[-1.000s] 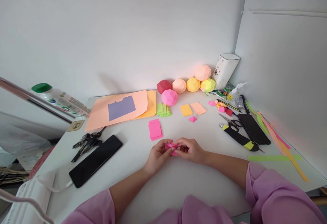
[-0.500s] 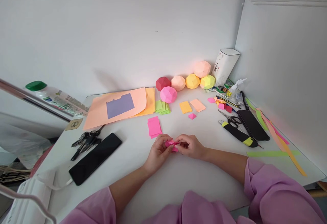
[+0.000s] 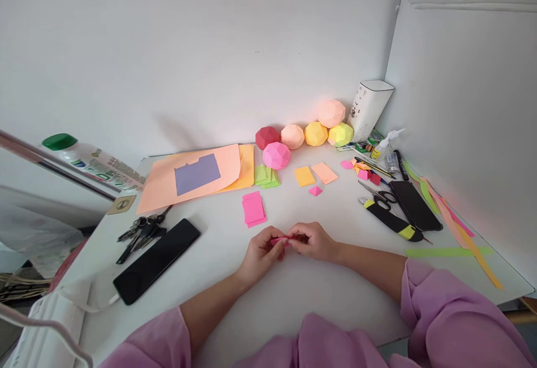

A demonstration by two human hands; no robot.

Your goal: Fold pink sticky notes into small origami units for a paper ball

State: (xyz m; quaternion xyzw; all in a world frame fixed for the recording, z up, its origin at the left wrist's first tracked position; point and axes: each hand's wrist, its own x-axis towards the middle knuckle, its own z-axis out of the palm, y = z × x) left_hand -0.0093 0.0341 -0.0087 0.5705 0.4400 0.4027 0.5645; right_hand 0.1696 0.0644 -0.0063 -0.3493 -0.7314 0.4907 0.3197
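Note:
My left hand [image 3: 260, 254] and my right hand [image 3: 314, 241] meet just above the white table [image 3: 293, 301], near its front middle. Both pinch one small folded pink paper piece [image 3: 283, 239] between their fingertips. It is pressed almost flat, so only a thin pink edge shows between the fingers. A stack of pink paper squares [image 3: 253, 209] lies just beyond my left hand. A single small folded pink piece [image 3: 315, 190] rests further back on the right.
A black phone [image 3: 156, 260] and keys [image 3: 140, 232] lie at the left. Orange sheets [image 3: 197, 175], green squares [image 3: 267, 176] and several paper polyhedra [image 3: 305, 132] sit at the back. Scissors [image 3: 380, 197], a cutter [image 3: 392, 221], another dark phone [image 3: 415, 204] and paper strips [image 3: 451, 251] are on the right.
The pink piece between my fingers has been squeezed flatter and shows less. My hands have stayed in the same spot since half a second ago.

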